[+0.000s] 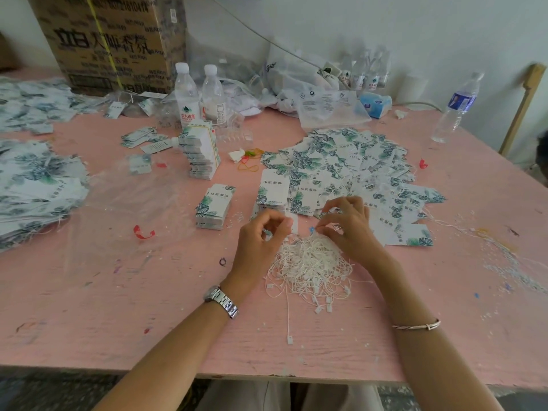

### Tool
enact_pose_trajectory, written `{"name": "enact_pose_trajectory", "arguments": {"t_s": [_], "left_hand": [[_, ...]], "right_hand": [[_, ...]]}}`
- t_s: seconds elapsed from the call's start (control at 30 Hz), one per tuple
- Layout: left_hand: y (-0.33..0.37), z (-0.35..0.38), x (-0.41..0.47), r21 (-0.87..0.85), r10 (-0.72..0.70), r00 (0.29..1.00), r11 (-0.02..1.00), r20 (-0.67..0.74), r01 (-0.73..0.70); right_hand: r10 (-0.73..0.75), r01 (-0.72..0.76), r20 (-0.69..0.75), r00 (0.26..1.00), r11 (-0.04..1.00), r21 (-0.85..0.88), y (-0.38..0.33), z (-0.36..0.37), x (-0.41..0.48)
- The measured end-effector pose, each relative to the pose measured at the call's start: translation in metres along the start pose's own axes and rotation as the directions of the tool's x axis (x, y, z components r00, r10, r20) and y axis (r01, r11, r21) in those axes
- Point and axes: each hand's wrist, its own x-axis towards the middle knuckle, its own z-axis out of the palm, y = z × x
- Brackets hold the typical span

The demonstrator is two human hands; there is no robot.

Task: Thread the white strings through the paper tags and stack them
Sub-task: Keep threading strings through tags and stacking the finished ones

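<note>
Pink worktable (pixel 118 307), cluttered; cardboard box (pixel 109 40) and water bottles (pixel 185 93) at the back wall. White strings (pixel 311 262) lie in a tangled heap at the near centre, both hands at its far edge. Loose paper tags (pixel 341 155) fan out just beyond, and neat stacks (pixel 213 207) stand to the left of them.

Right hand (pixel 347 223): fingers curled down into the top of the heap, pinching at strands. Left hand (pixel 261 235): fingers curled, thumb against forefinger, next to a pale sliver that may be a tag edge. Too blurred to confirm what it holds, if anything.

Step looks like separating one string. Advice: lift a single strand by its plastic end, pull straight up so the heap doesn't drag. Keep the tag hole facing the string hand, feed it through, then square the tag on the nearest stack.
</note>
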Motion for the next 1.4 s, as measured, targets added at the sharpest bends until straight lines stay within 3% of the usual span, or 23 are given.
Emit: {"name": "enact_pose_trajectory", "arguments": {"t_s": [0.13, 0.27, 0.37, 0.63, 0.8, 1.03, 1.23, 1.4], "left_hand": [[-0.002, 0.001, 0.001, 0.027, 0.015, 1.000, 1.000, 0.008, -0.015], [-0.002, 0.003, 0.003, 0.072, 0.033, 0.999, 0.997, 0.037, -0.036], [-0.002, 0.004, 0.004, 0.092, 0.028, 0.992, 0.995, 0.125, -0.040], [0.001, 0.005, 0.004, 0.118, 0.076, 0.986, 0.989, 0.148, -0.094], [0.001, 0.004, 0.003, 0.105, 0.027, 0.995, 0.994, 0.095, -0.037], [0.009, 0.003, 0.001, -0.061, -0.028, 0.997, 0.998, 0.074, 0.033], [0.014, -0.005, 0.002, -0.168, 0.056, 0.988, 0.983, -0.145, -0.080], [0.012, -0.010, 0.005, -0.204, 0.061, 0.957, 0.971, -0.284, -0.122]], "right_hand": [[-0.004, 0.007, -0.067, 0.998, 0.999, 0.045, -0.005, 0.001, 0.001], [-0.099, 0.127, -0.274, 0.957, 0.988, 0.083, -0.014, 0.003, 0.002], [-0.156, 0.197, -0.353, 0.922, 0.977, 0.081, -0.025, 0.009, 0.002], [-0.213, 0.273, -0.328, 0.920, 0.951, 0.148, -0.037, 0.010, -0.001], [-0.327, 0.351, -0.303, 0.895, 0.936, 0.025, -0.040, 0.010, 0.001], [-0.429, 0.412, -0.295, 0.854, 0.903, -0.122, -0.037, 0.011, 0.004], [-0.290, 0.289, -0.386, 0.876, 0.955, -0.061, -0.025, 0.010, 0.005], [-0.124, 0.129, -0.534, 0.836, 0.991, -0.027, -0.020, 0.006, 0.004]]}}
